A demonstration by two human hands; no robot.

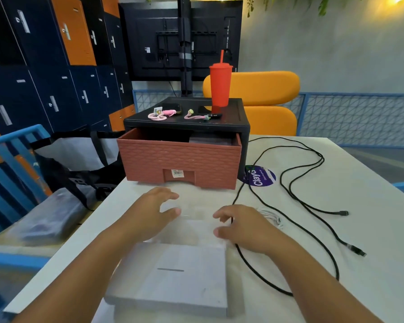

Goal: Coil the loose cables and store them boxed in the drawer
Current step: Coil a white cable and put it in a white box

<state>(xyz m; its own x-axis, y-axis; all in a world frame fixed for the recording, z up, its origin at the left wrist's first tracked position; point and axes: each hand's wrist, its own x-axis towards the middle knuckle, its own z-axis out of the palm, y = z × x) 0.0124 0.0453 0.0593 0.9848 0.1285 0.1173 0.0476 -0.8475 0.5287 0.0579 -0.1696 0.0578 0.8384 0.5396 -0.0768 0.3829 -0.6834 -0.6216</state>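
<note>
Black cable (pixel 342 213) sprawls uncoiled between right hand (pixel 243 227) and table (pixel 359 297) edge.

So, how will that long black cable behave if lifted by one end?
Probably floppy: the black cable lies in loose, wandering loops. Likely light, being thin. It may drag and snag, since it passes under the right hand.

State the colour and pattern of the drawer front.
Reddish-brown brick pattern on the drawer; head view.

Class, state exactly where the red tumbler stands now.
In the head view the red tumbler stands atop the black drawer unit, at its back right, before the orange chair.
</note>
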